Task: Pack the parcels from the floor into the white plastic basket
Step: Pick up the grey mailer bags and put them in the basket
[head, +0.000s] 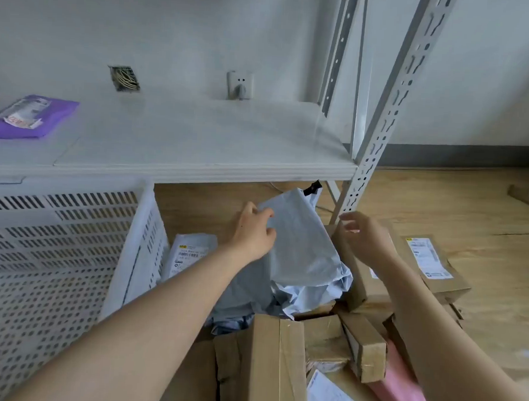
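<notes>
- Two grips at work: left hand [254,230] pinched on the upper edge of the grey poly mailer [300,248], right hand [364,236] spread apart, fingers loose, just beside the mailer and holding nothing.
- Mailer standing atop the parcel pile on the floor, just right of the white plastic basket [55,250].
- Likely trouble: slack film slipping from a one-edge pinch, or sagging and catching the basket rim.
- Nearby: cardboard boxes [366,279], a small labelled mailer [190,254] against the basket wall.
- Overhead: low shelf [198,144] and slotted upright [380,139], crowding any lift.
</notes>
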Available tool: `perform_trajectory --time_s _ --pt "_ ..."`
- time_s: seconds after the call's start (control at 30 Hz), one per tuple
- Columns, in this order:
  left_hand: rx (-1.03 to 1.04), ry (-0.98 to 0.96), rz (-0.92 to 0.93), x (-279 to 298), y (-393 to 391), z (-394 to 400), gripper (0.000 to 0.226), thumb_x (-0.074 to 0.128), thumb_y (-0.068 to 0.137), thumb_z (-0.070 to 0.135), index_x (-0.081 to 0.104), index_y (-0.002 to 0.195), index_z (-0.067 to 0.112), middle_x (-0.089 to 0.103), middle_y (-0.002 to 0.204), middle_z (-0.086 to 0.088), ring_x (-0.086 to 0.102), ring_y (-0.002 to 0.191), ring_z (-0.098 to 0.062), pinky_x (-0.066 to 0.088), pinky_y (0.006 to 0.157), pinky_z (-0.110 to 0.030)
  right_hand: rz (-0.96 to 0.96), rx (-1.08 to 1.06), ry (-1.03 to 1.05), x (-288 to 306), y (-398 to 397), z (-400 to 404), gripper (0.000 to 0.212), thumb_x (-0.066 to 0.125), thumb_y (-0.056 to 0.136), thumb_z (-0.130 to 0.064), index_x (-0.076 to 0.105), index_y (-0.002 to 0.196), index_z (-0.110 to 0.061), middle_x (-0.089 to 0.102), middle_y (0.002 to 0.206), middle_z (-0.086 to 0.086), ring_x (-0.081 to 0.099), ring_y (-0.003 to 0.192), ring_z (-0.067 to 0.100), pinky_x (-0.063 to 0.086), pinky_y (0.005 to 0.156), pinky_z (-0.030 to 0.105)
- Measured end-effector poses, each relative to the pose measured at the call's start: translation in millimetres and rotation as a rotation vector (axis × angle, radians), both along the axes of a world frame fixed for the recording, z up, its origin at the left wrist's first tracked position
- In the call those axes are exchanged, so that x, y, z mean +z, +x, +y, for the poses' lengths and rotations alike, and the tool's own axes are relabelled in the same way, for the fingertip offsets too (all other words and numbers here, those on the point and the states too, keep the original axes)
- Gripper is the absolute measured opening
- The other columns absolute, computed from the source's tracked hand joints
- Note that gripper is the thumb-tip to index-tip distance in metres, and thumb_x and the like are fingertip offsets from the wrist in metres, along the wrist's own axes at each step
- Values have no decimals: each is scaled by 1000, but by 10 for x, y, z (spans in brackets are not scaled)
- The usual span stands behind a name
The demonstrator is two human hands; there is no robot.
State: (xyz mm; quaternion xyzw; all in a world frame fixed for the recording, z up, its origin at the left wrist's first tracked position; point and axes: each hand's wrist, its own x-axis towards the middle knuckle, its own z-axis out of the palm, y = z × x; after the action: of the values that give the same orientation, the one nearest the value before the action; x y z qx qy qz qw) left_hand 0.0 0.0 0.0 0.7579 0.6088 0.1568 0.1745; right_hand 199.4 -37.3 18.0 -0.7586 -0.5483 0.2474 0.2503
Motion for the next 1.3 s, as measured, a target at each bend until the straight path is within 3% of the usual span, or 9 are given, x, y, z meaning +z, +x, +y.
perform_trajectory --time_s 0.13,0.37,0.47,0.53,0.67,0.8,0.97,1.13,1.3 --pt "-60 -115 -57 -160 192 40 41 42 93 25 44 134 22 37 133 -9 48 112 -27 42 94 -36 244 -73 -119 -294 94 14 52 34 84 11 50 128 -12 58 112 13 53 108 30 45 89 41" --pt "41 -546 -321 -342 357 31 70 47 80 68 15 140 53 -7 155 -9 17 140 -33 29 106 -42 525 -30 -272 -652 88 -122 26 50 89 -14 61 108 0 54 70 10 47 60 20 37 54 26" --pt "65 -611 -398 -372 360 -44 93 57 67 74 2 139 56 -23 153 -9 6 143 -34 24 109 -46 668 -40 -278 -704 -22 -204 18 56 89 -18 61 106 -16 71 82 -2 65 81 19 53 72 31" --pt "119 -628 -400 -388 351 -95 106 61 61 75 -9 138 56 -25 152 -11 3 142 -38 21 110 -51 694 -16 -313 -754 -96 -242 47 57 90 -20 42 134 -19 66 112 3 63 102 24 49 94 41" --pt "218 -608 -384 -427 288 -168 113 69 61 62 -18 134 58 -21 152 -9 8 138 -45 24 108 -56 694 96 -357 -713 -183 -351 69 51 92 -15 12 147 -31 56 125 24 59 104 22 40 101 35" --pt "230 -551 -356 -410 275 -257 110 65 64 50 -22 131 59 -23 150 -8 6 136 -47 26 105 -54 749 180 -321 -636 -210 -421 76 55 92 -16 7 145 -40 54 133 12 58 116 21 37 108 41" --pt "207 -433 -491 -244 111 -255 108 66 59 50 -14 131 61 -11 150 -5 20 132 -42 36 99 -49 778 179 -175 -516 -258 -473 65 55 92 -16 16 132 -49 71 103 -13 67 91 0 50 67 10" --pt "143 -344 -644 115 -273 -212 102 65 64 43 -6 136 59 3 147 -5 27 125 -30 33 87 -40 706 19 10 -387 -411 -426 60 50 94 -19 22 144 -37 25 153 3 33 135 21 32 96 29" --pt "16 -359 -739 388 -775 -216 97 66 75 30 -3 139 55 11 150 -4 21 135 -28 27 95 -37 815 -3 15 -192 -678 -371 66 50 94 -26 11 143 -45 54 126 -8 57 104 12 41 101 41"
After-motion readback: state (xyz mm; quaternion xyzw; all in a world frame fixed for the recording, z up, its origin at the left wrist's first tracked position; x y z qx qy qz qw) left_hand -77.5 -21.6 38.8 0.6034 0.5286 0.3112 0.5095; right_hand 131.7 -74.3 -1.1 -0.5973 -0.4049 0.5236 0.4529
